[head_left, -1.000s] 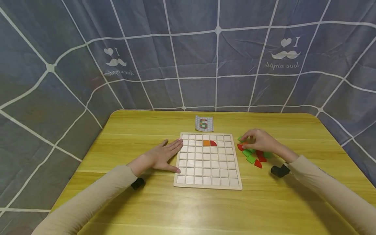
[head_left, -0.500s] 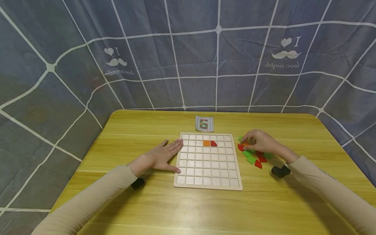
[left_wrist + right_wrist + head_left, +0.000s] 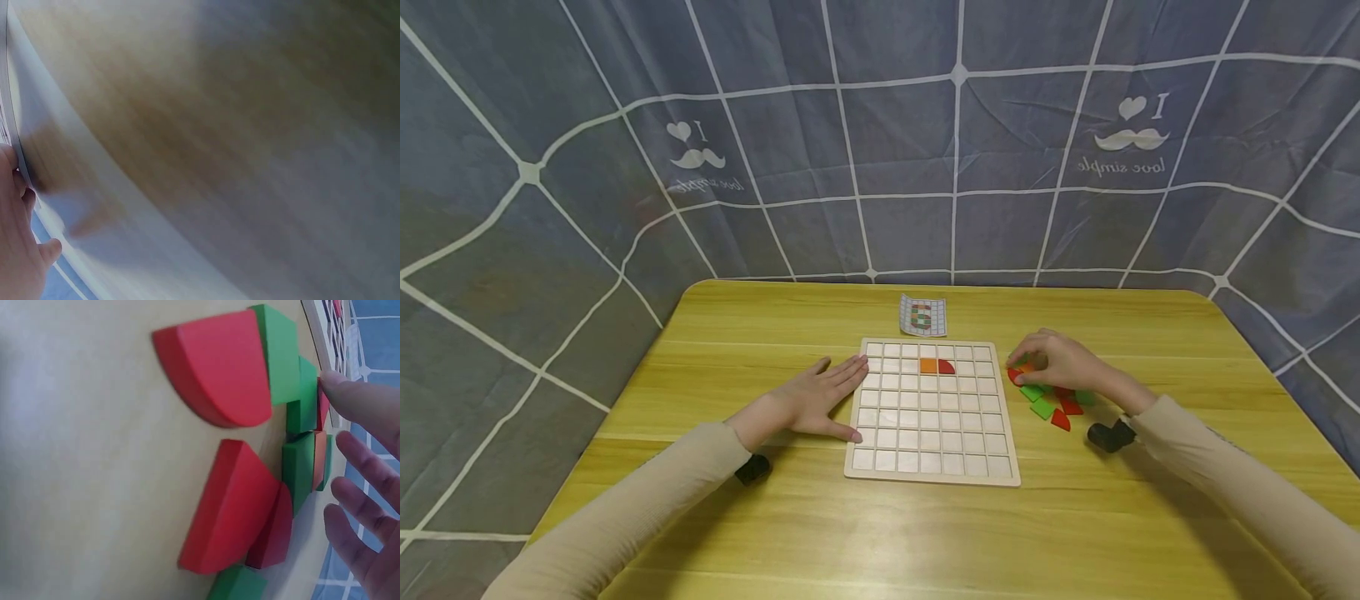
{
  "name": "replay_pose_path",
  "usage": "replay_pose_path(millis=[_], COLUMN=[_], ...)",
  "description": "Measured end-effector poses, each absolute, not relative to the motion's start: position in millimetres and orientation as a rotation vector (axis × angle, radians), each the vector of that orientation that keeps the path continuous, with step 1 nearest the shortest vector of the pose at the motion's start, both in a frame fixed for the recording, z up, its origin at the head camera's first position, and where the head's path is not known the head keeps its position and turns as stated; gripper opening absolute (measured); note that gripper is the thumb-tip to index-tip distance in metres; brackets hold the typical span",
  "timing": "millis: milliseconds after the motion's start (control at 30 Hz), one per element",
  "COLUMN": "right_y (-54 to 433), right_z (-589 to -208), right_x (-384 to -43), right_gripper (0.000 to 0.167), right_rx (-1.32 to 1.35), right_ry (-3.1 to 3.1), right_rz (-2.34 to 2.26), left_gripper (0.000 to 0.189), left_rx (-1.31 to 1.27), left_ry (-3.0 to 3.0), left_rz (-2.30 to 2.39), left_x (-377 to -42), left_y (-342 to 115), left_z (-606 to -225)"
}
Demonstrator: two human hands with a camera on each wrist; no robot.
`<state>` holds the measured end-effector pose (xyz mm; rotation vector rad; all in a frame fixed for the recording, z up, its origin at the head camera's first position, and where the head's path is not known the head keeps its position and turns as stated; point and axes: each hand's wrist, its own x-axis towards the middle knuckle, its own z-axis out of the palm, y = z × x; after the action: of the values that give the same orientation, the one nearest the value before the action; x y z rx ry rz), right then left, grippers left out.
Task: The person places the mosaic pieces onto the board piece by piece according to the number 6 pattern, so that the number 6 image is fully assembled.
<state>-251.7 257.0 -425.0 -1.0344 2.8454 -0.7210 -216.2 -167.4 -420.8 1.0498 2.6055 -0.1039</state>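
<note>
In the head view my left hand (image 3: 820,400) lies flat with fingers extended at the left edge of a wooden grid board (image 3: 917,417). Fingertips and thumb touch its rim. An orange square tile (image 3: 928,366) and a red quarter-circle tile (image 3: 946,367) sit side by side in the board's second row. My right hand (image 3: 1063,360) is over the loose tiles right of the board. Its thumb and forefinger pinch another red quarter-circle tile (image 3: 322,407), which lies on the table at the pile's near-board end. The other fingers hang curved and apart in the right wrist view.
Several green tiles (image 3: 1042,407) and red tiles (image 3: 219,369) lie loosely together, some overlapping. A small printed card (image 3: 922,316) with a coloured figure on a grid lies behind the board. A grey-blue curtain (image 3: 895,150) hangs past the table's far edge.
My right forefinger has moved a little left and toward me, to the far edge of the red tile, covering a green tile seen before. The left hand stays in place.
</note>
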Motion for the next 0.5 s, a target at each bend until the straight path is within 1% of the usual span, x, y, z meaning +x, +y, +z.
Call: replay_pose_path(millis=[233, 500], right_y=[260.6, 262.2], right_z=[-426.7, -427.6], right_x=[-255.1, -257.0], right_gripper=[0.025, 0.024], right_rx=[-1.093, -1.100], right_ry=[2.814, 2.798], right_rz=[-0.700, -0.728], left_gripper=[0.108, 0.108], left_rx=[1.053, 1.043], left_ry=[2.607, 2.603], left_rz=[-0.114, -0.116], left_x=[-217.4, -218.2], left_y=[-167.8, -168.4], left_z=[-423.0, -423.8])
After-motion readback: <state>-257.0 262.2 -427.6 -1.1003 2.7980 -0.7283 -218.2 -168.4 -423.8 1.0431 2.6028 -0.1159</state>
